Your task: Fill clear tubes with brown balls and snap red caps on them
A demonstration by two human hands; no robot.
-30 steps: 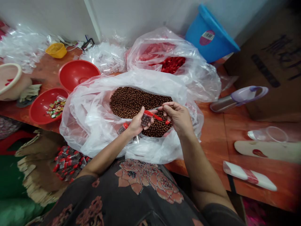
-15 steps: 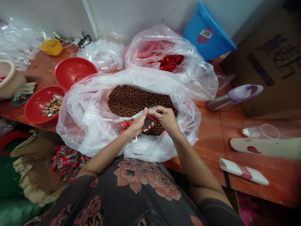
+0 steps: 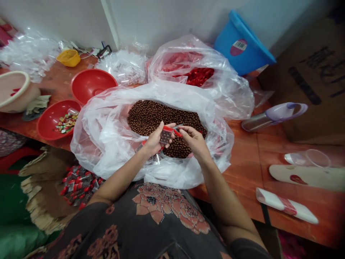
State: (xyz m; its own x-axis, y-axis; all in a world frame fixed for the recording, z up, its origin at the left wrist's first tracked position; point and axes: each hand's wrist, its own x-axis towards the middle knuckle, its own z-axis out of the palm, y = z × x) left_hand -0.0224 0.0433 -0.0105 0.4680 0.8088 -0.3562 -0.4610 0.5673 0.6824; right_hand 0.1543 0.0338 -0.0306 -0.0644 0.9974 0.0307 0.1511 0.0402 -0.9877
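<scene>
My left hand (image 3: pixel 155 141) grips a small transparent packet (image 3: pixel 166 136) with a red top and dark beads inside. My right hand (image 3: pixel 195 141) pinches a thin red piece (image 3: pixel 176 131) at that packet's top edge. Both hands hover over a mass of small brown balls (image 3: pixel 159 118) lying in an open transparent plastic bag (image 3: pixel 100 144). A few more red-topped packets (image 3: pixel 142 144) lie in the bag's folds just below my left hand, partly hidden by it.
A second plastic bag (image 3: pixel 205 72) holds red pieces behind. Two red bowls (image 3: pixel 91 84) stand left, one holding wrapped sweets (image 3: pixel 66 123). A blue tub (image 3: pixel 241 46), cardboard carton (image 3: pixel 309 75) and flask (image 3: pixel 273 117) stand right. Red-topped packets (image 3: pixel 78 186) lie below the orange table's edge (image 3: pixel 229 192).
The packet now stands more upright in my left hand, with my right fingertips at its red top. The hands have parted slightly, and the view has shifted a little.
</scene>
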